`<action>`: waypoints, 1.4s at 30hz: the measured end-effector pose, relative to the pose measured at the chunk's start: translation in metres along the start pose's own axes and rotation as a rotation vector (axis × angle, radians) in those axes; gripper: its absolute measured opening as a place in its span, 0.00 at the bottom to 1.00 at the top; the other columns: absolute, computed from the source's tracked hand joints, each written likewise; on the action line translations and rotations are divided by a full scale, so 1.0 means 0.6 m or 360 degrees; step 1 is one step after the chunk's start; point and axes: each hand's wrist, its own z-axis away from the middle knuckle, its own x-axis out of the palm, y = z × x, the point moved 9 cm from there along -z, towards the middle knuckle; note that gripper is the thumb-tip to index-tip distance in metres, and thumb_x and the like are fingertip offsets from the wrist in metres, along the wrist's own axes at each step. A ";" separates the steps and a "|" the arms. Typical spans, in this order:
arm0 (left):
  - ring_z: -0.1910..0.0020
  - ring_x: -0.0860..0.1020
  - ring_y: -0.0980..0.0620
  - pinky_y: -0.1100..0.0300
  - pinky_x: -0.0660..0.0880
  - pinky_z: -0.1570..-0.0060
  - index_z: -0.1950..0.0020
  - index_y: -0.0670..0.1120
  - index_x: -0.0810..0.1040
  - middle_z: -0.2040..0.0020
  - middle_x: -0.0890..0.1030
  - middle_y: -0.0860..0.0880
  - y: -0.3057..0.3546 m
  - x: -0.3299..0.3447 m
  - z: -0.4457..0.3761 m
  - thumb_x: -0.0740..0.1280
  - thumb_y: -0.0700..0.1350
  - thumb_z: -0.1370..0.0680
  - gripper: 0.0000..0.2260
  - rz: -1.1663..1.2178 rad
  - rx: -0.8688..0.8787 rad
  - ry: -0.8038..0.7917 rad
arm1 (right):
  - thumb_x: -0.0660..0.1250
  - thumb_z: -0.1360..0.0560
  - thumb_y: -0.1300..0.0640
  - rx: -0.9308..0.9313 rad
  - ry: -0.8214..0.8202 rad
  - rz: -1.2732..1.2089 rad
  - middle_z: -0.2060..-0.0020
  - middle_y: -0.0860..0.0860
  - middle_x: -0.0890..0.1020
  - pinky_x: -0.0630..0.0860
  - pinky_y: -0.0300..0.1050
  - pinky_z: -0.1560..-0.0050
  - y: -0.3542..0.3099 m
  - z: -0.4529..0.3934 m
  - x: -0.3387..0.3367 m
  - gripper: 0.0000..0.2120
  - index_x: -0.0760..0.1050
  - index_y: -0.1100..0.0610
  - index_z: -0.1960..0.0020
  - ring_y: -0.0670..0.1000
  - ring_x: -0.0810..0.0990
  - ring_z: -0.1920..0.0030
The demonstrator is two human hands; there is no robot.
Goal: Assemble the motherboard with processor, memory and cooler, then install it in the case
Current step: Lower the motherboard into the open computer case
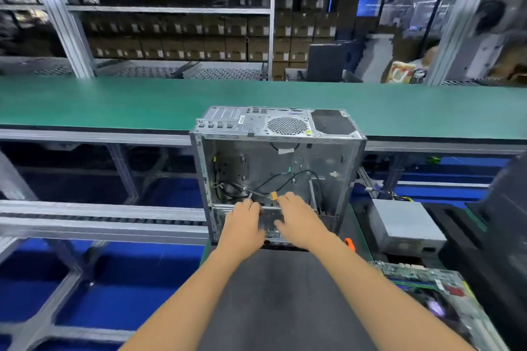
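Surface: dark mat (282,293), green belt (114,102) beyond case.
Case (278,168): open, at mat's far end.
Left hand (243,222): gripping case's near edge.
Right hand (296,218): likewise.
Motherboard (427,291): right of case, nearer.
Room: shelving behind belt.

Both arms reach forward, left hand (244,222) and right hand (296,218) palms down, fingers curled.

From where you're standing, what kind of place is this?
Most likely a computer assembly line in a factory or warehouse. A long green conveyor belt runs past, an open metal computer case lies at the station, and shelving behind holds stacked cardboard boxes.
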 end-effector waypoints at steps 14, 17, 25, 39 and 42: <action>0.47 0.71 0.47 0.55 0.65 0.47 0.45 0.45 0.69 0.46 0.73 0.47 -0.035 0.049 -0.052 0.63 0.53 0.24 0.14 -0.0090 0.0095 -0.0238 | 0.56 0.19 0.44 0.0140 -0.0198 0.0313 0.44 0.53 0.79 0.69 0.51 0.45 0.035 -0.067 0.080 0.18 0.71 0.57 0.39 0.57 0.77 0.43; 0.45 0.72 0.45 0.53 0.63 0.44 0.45 0.45 0.72 0.46 0.76 0.46 -0.039 0.071 -0.066 0.55 0.60 0.21 0.20 -0.0177 0.0041 -0.0272 | 0.59 0.20 0.56 0.0038 -0.0194 0.0437 0.47 0.54 0.80 0.71 0.48 0.51 0.034 -0.077 0.084 0.09 0.72 0.57 0.42 0.57 0.79 0.47; 0.51 0.73 0.46 0.51 0.59 0.52 0.55 0.54 0.77 0.55 0.79 0.49 -0.024 0.077 -0.085 0.51 0.53 0.17 0.17 -0.0298 0.0109 -0.0145 | 0.59 0.23 0.60 0.0016 -0.0114 0.0421 0.50 0.54 0.81 0.65 0.45 0.59 0.040 -0.085 0.085 0.10 0.73 0.57 0.42 0.56 0.81 0.50; 0.82 0.70 0.46 0.59 0.65 0.73 0.73 0.45 0.73 0.80 0.72 0.46 -0.022 -0.064 -0.037 0.59 0.40 0.29 0.12 -0.0507 0.0079 0.0360 | 0.56 0.20 0.53 -0.0344 0.0108 0.0219 0.59 0.57 0.83 0.70 0.50 0.62 -0.080 -0.055 0.006 0.13 0.77 0.56 0.52 0.62 0.80 0.58; 0.83 0.71 0.47 0.63 0.64 0.77 0.65 0.42 0.79 0.80 0.73 0.46 -0.037 -0.046 -0.013 0.70 0.39 0.36 0.02 -0.0686 0.0196 0.0135 | 0.53 0.19 0.48 -0.0223 -0.0023 0.0099 0.60 0.57 0.82 0.67 0.49 0.61 -0.094 -0.044 0.030 0.19 0.75 0.56 0.60 0.61 0.79 0.58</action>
